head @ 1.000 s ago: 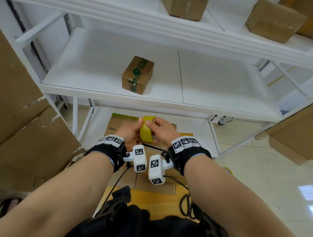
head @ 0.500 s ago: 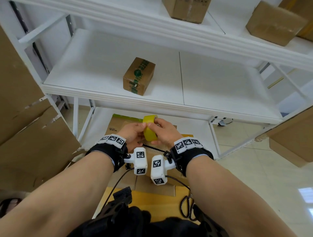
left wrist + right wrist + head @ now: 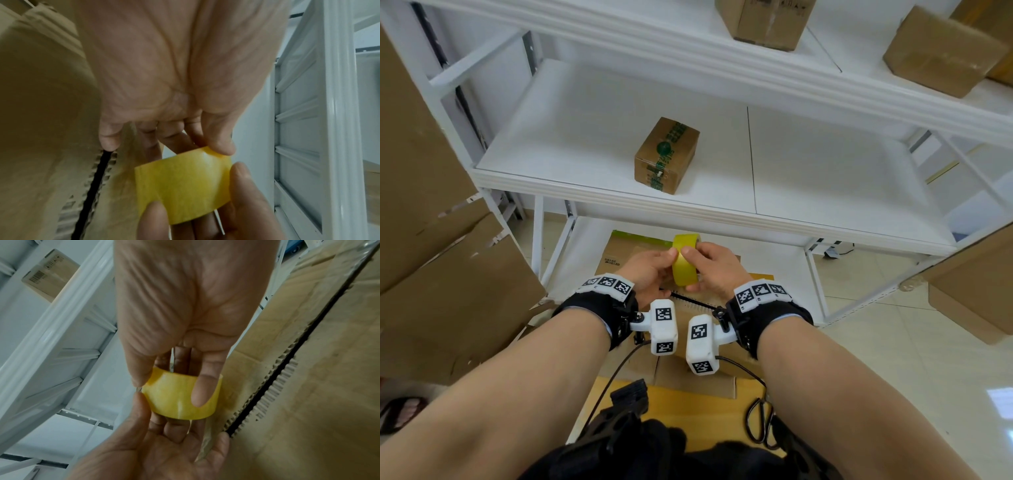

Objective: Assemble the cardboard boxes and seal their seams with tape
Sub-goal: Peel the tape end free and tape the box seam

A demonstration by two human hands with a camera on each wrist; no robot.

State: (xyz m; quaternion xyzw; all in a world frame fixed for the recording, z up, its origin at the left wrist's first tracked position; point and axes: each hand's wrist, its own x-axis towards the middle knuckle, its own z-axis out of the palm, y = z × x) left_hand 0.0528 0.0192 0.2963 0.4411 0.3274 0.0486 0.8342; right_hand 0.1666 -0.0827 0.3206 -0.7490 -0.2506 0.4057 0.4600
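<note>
Both the left hand and the right hand grip a yellow tape roll between thumbs and curled fingers. Only the wrist views show the cardboard box beneath, its flap seam a dark gap.

A: What's the right hand got?
B: Yellow tape roll, thumb + fingers curled on it. Left hand touches it from below.
A: Bkgd?
B: Cardboard box w/ dark seam gap on the right, white shelf frame on the left.
</note>
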